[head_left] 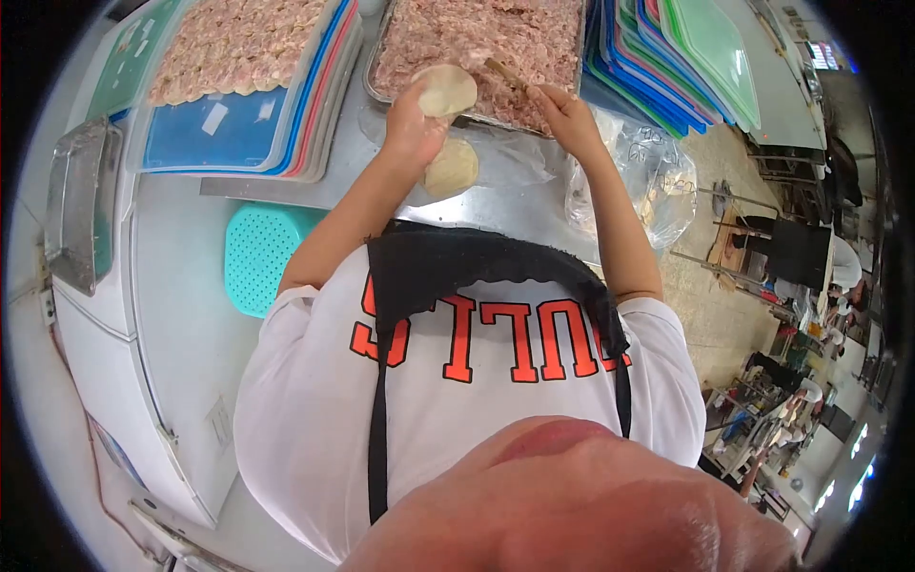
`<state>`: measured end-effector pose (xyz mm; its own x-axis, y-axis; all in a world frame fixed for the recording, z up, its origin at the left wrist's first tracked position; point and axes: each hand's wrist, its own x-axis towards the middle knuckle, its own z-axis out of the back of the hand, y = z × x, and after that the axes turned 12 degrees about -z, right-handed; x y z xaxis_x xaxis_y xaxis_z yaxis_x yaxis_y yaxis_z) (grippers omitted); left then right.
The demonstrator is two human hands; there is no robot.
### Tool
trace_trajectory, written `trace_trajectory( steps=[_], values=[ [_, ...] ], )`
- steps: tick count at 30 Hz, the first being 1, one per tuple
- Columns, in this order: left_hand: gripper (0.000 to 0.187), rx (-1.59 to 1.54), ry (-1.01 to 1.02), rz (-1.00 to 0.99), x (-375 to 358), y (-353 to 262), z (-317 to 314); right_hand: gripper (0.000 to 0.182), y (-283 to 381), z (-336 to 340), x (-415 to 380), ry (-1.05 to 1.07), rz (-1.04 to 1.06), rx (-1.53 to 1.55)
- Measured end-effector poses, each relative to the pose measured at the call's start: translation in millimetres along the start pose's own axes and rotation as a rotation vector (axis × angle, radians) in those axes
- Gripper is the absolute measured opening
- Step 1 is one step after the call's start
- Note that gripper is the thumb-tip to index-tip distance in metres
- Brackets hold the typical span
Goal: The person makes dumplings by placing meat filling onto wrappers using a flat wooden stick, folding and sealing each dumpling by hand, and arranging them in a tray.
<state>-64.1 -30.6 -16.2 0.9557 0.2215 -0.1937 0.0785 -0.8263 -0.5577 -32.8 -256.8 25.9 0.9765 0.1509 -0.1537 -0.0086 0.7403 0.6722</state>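
Observation:
My left hand (415, 132) is closed on a round, pale dough wrapper (450, 91), held at the near edge of the filling. My right hand (569, 118) grips a narrow wooden spatula (506, 74), its tip over the meat. Both hands are above a metal tray (373, 84) of pink minced meat filling (477, 36). Just below my left hand, more round wrappers (452, 168) lie on the metal worktop. By my right forearm rests a clear plastic bag (658, 195) with writing on it; its contents are hard to make out.
At left, stacked plastic trays (214, 129) carry rows of meat-filled dough pieces (238, 48). A metal pan (84, 205) stands farther left. Coloured plastic trays (667, 71) are piled at right. A turquoise perforated stool or basket (259, 257) sits below the worktop. Another person (801, 253) is at far right.

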Motion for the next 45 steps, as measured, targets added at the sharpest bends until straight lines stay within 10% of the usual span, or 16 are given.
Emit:
trace_trajectory(
  steps=[11,13,16,28,45],
  values=[
    [0.041,-0.234,0.069,-0.061,61,-17,-6,0.029,8,6,-1,-0.140,0.276,0.098],
    [0.040,-0.245,0.043,-0.055,73,-23,11,0.030,28,23,-14,-0.135,0.038,-0.387],
    [0.048,-0.209,-0.021,-0.098,63,-42,1,0.032,28,6,-15,-0.205,0.254,-0.642],
    [0.051,-0.183,-0.226,0.173,-14,-71,30,0.034,78,59,28,-0.396,0.283,-1.054],
    [0.038,-0.259,-0.198,0.205,-17,-47,56,0.033,41,-46,10,-0.208,0.356,-0.677]
  ],
)
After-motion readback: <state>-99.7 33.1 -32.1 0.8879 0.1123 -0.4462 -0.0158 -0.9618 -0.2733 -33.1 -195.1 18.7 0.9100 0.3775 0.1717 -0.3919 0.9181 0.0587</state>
